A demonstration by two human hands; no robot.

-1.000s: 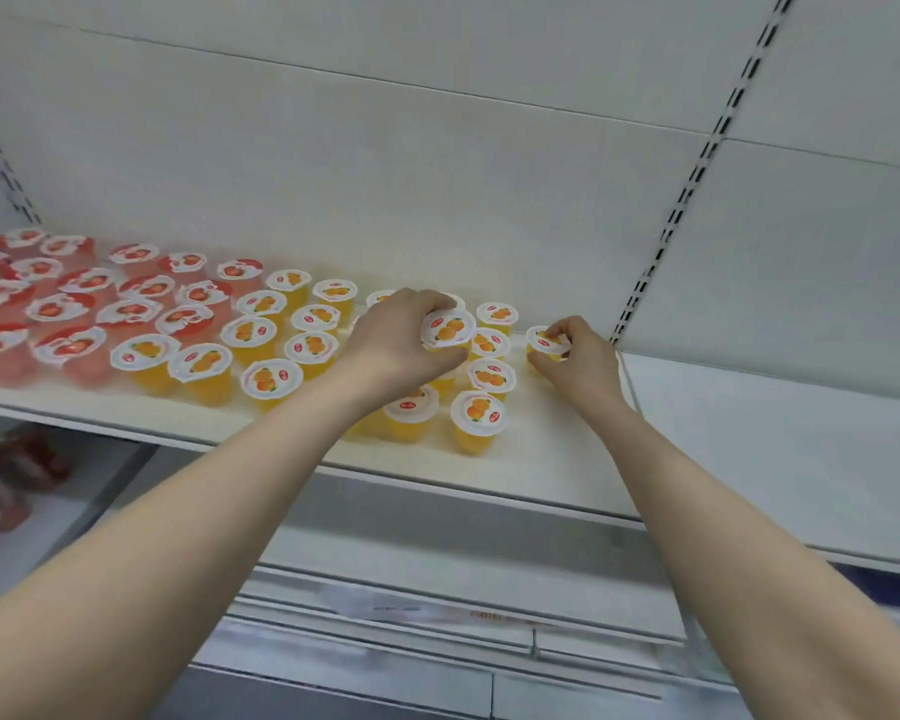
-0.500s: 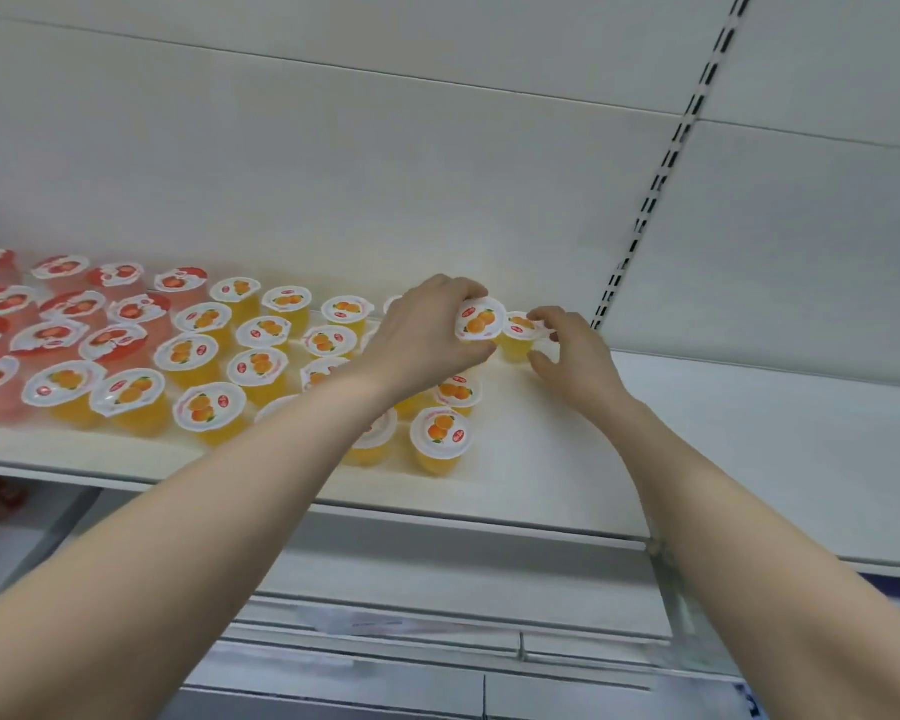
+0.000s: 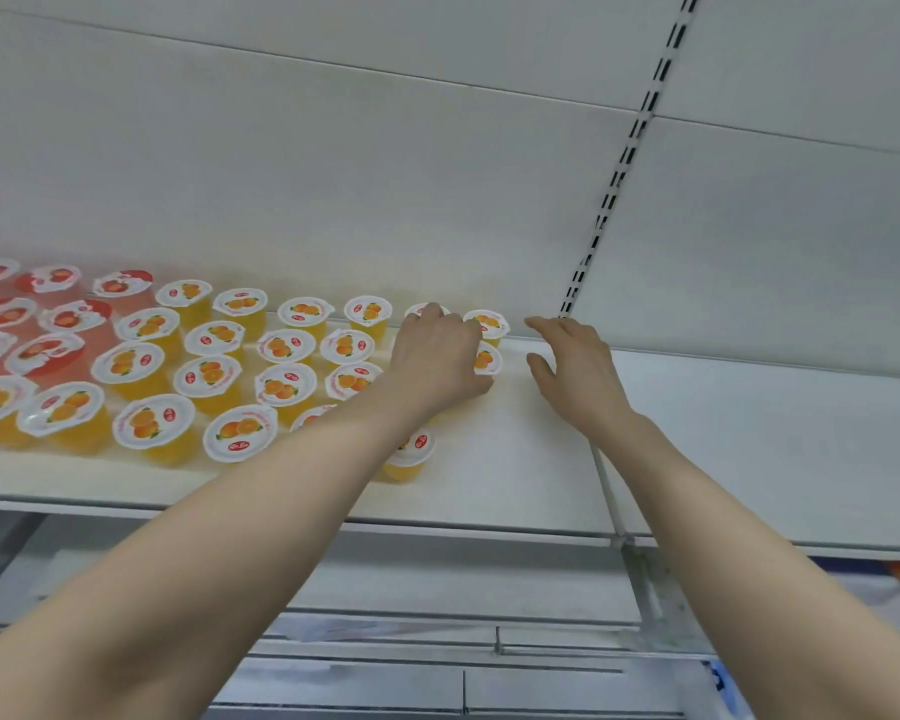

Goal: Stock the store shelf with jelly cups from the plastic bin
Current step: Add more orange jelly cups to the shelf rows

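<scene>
Several orange jelly cups (image 3: 286, 383) with white foil lids stand in rows on the white shelf (image 3: 515, 470). Red jelly cups (image 3: 48, 353) fill its left end. My left hand (image 3: 435, 358) reaches to the right end of the rows, its fingers and thumb curled around an orange jelly cup (image 3: 485, 359) that rests on the shelf. Just behind it another orange cup (image 3: 488, 323) stands against the back wall. My right hand (image 3: 575, 374) hovers to the right of these two cups, fingers spread, holding nothing. The plastic bin is out of view.
A slotted upright rail (image 3: 614, 184) runs up the white back panel (image 3: 333, 174) right of my hands. The shelf continues bare to the right (image 3: 775, 449). One orange cup (image 3: 409, 454) stands near the front edge under my left forearm. Lower shelf rails (image 3: 437, 626) show below.
My right hand let go of its cup at the back row and drew away to the right, now open. My left hand lowered its cup onto the shelf in front of that one.
</scene>
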